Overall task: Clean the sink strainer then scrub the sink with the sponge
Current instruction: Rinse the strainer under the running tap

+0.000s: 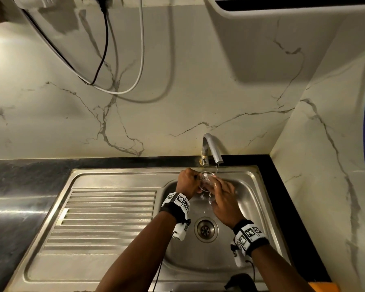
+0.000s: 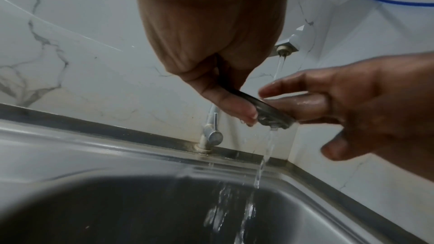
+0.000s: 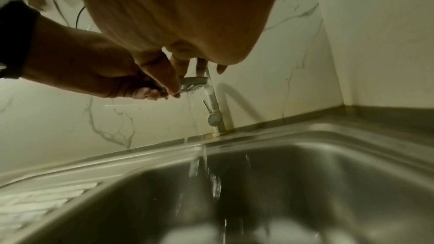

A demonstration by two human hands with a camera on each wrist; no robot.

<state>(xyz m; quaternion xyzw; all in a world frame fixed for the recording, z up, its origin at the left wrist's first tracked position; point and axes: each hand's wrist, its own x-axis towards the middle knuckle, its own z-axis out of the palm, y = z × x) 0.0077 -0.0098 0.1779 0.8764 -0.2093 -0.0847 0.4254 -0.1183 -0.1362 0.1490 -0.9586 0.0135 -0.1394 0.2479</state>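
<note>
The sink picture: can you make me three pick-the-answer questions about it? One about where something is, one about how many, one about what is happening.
1. Where is the strainer?
A. In the drain
B. Held under the tap
C. On the draining board

2. How many hands touch the strainer?
A. None
B. One
C. Two

3. What is the tap doing?
A. Running
B. Turned off
C. Lying in the sink

Answers:
1 B: the left hand holds it up in the stream, and the drain below is open.
2 C: the right hand has fingers on it too.
3 A: water falls into the sink.
</note>
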